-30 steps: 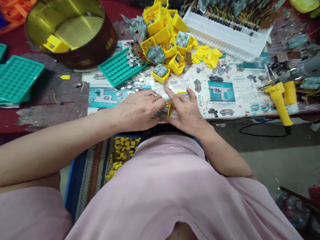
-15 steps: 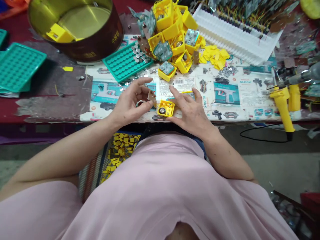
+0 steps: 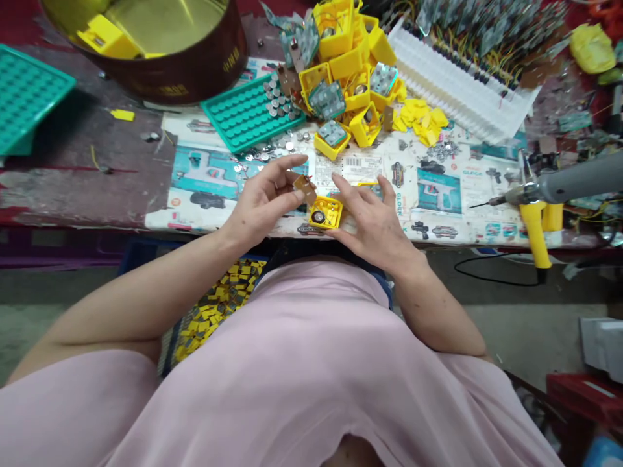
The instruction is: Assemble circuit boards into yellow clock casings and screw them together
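Observation:
My left hand (image 3: 265, 201) pinches a small brown circuit board (image 3: 305, 187) between thumb and fingertips, just above a small yellow plastic case (image 3: 325, 213) that lies at the near table edge. A round metal cell shows inside the case. My right hand (image 3: 372, 217) rests against the case's right side, its fingers curled round it and holding it steady on the printed paper sheet (image 3: 438, 185).
A pile of yellow cases (image 3: 348, 65) lies behind, beside a teal tray (image 3: 248, 117) with button cells. A round brown tin (image 3: 160, 45) stands at back left, a white rack (image 3: 457, 84) at back right, a yellow-handled tool (image 3: 540, 227) to the right. A bin of small yellow parts (image 3: 214, 311) sits under the table edge.
My left hand lifted off the yellow case and now holds the brown board above it. The case came into view, open side up. My right hand stayed beside it.

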{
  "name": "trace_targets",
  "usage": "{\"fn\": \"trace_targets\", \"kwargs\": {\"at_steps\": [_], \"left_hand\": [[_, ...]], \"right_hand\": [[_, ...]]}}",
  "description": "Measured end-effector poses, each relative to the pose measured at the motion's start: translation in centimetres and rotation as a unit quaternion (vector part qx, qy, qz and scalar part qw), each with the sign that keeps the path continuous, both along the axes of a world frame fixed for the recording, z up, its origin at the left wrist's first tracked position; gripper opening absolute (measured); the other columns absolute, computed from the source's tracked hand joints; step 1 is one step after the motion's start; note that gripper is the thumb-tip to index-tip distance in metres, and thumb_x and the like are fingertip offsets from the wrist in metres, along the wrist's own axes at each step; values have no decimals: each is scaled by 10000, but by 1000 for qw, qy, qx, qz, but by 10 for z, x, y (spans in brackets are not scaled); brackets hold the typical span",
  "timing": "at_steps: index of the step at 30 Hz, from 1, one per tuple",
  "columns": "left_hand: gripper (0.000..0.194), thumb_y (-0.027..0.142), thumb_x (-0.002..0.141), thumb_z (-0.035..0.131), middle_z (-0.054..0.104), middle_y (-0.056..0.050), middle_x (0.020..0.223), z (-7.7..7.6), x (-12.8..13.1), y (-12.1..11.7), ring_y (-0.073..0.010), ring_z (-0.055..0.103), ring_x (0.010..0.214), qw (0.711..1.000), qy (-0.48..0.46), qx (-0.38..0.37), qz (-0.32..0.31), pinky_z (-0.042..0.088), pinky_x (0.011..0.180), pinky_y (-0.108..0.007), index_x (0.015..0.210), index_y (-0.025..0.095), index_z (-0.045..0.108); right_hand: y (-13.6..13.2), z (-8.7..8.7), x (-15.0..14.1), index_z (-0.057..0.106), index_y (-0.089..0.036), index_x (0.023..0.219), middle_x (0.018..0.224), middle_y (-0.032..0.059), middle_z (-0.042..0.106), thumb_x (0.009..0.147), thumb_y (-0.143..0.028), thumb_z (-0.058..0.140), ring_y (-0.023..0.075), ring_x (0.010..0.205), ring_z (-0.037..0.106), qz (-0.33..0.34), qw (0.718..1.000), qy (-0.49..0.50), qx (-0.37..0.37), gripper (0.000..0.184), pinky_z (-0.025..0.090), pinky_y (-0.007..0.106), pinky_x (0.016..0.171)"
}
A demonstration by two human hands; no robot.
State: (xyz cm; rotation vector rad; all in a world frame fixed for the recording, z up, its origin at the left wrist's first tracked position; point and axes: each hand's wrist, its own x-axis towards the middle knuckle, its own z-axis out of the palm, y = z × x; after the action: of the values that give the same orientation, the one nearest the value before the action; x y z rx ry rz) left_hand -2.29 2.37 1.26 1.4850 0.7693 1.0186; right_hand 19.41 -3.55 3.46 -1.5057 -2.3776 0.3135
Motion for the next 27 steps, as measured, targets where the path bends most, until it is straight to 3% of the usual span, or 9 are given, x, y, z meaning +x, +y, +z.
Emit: {"fn": "trace_targets", "kwargs": {"at_steps": [12,17,27], "left_hand": [[610,412,821,725,706,-78,1087,9,-15,-4,-179,668,962,990,98,97,-22,558,861,-320,1353,216,498],[624,420,834,704,715,-94,1106,7,-17,-6,-169,674,893,989,121,86,-24,556,761,-299,1376,215,472],[603,428,846,697,726,-88,1100,10,-17,-10,-173,671,828,992,116,54,-21,567,737,-338,1375,234,484]], "right_hand": [[-3,0,-1,316,-172,1522,1363,103,625,959,-483,523,261,1302,519,-3,1000,-8,30,675,106,592,1231],[-6,1,0,340,-214,1519,1398,95,600,935,-540,545,273,1327,498,-10,999,-18,48,699,108,606,1235],[-9,-4,-2,402,-217,1488,1251,85,678,950,-466,553,252,1259,551,-15,997,-1,76,612,119,581,1243]]}}
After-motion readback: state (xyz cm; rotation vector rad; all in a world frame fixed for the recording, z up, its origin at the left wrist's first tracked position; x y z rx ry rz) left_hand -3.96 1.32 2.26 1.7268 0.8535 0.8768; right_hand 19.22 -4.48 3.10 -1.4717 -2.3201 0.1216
